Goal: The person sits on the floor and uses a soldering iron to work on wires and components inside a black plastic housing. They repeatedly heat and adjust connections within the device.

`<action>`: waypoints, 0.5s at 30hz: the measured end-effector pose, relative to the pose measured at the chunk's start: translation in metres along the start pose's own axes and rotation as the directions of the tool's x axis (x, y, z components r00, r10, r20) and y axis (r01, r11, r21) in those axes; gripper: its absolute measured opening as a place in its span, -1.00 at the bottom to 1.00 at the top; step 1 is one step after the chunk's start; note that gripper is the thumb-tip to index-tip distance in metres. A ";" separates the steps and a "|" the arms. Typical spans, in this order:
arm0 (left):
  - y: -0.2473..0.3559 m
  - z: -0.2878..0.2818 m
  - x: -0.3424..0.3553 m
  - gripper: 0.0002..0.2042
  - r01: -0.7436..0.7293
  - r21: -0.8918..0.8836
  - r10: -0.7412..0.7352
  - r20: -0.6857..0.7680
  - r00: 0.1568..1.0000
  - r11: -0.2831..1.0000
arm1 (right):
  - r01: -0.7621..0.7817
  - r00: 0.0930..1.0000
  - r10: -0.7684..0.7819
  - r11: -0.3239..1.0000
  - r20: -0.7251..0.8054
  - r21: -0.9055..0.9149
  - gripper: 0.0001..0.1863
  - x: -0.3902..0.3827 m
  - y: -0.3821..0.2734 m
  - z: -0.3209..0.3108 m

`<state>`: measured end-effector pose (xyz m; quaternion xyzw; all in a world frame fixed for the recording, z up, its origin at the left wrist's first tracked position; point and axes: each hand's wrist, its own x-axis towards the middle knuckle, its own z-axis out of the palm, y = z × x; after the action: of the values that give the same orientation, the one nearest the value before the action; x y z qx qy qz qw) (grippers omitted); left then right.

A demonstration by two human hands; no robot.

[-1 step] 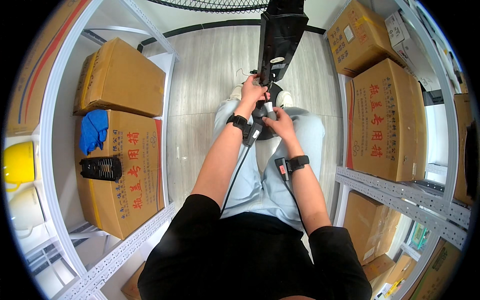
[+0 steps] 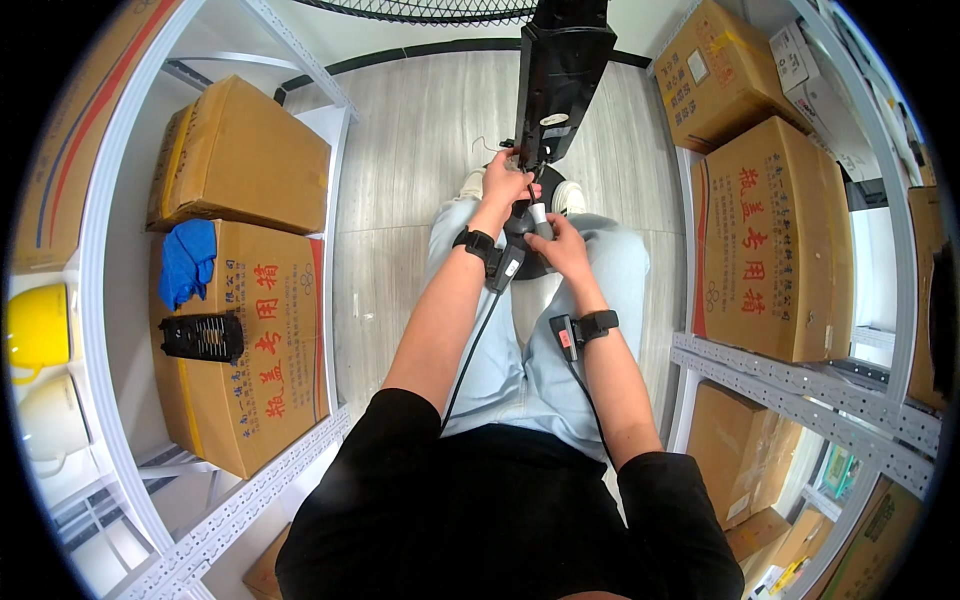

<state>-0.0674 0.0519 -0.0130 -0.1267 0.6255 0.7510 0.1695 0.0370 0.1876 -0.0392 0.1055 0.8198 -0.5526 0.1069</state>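
An upright black column (image 2: 562,85) stands between my legs over a round black base (image 2: 550,190), with a thin wire (image 2: 484,140) sticking out at its lower left. At the column's lower end, my left hand (image 2: 505,183) has its fingers closed around small parts that I cannot make out. My right hand (image 2: 556,246), just below and to the right, grips a screwdriver (image 2: 540,224) with a white and grey handle, its shaft pointing up toward my left fingers. Dark devices with cables are strapped to both my wrists.
Metal shelving (image 2: 800,365) flanks me, stacked with cardboard boxes (image 2: 770,240). On a left box lie a blue cloth (image 2: 187,260) and a black vented part (image 2: 200,337). Yellow (image 2: 38,322) and white (image 2: 48,425) mugs sit at far left. A black mesh grille (image 2: 420,10) hangs at the top.
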 end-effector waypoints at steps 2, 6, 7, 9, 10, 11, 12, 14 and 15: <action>-0.001 0.000 0.002 -0.40 0.011 -0.064 -0.011 0.009 1.000 0.998 | -0.028 1.000 0.028 0.999 0.001 0.028 -0.39 0.002 0.003 0.002; -0.002 -0.002 0.003 -0.40 0.038 -0.137 -0.034 0.034 0.999 0.990 | 0.010 1.000 -0.010 0.999 -0.009 -0.049 -0.40 0.003 0.007 0.003; -0.002 -0.003 0.003 -0.39 0.047 -0.128 -0.043 0.031 0.999 0.991 | 0.005 1.000 -0.006 0.998 -0.007 -0.055 -0.39 0.002 0.006 0.002; 0.000 -0.002 0.001 -0.37 0.043 -0.036 -0.042 0.019 0.999 0.998 | -0.005 1.000 0.004 0.998 -0.008 -0.063 -0.39 0.001 0.004 0.000; -0.001 -0.001 -0.001 -0.36 0.030 0.047 -0.031 0.009 0.999 0.998 | -0.010 1.000 0.010 0.998 -0.010 -0.065 -0.39 0.001 0.002 -0.001; -0.002 -0.001 -0.002 -0.35 0.017 0.130 -0.017 -0.001 1.000 0.991 | -0.015 1.000 0.014 0.998 -0.011 -0.068 -0.39 0.000 0.001 -0.001; -0.002 -0.002 -0.002 -0.35 0.019 0.121 -0.020 0.002 1.000 0.992 | -0.013 1.000 0.012 0.997 -0.012 -0.073 -0.39 0.000 0.000 -0.002; -0.003 -0.004 0.000 -0.33 0.024 0.104 -0.025 0.004 1.000 0.994 | -0.008 1.000 0.007 0.996 -0.011 -0.084 -0.39 -0.001 -0.001 -0.001; -0.005 -0.007 0.001 -0.33 0.023 0.073 -0.024 0.013 1.000 0.997 | -0.008 1.000 0.006 0.995 -0.025 -0.096 -0.40 -0.002 -0.002 0.000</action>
<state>-0.0666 0.0464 -0.0190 -0.1226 0.6499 0.7264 0.1869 0.0380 0.1871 -0.0371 0.1098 0.8464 -0.5108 0.1036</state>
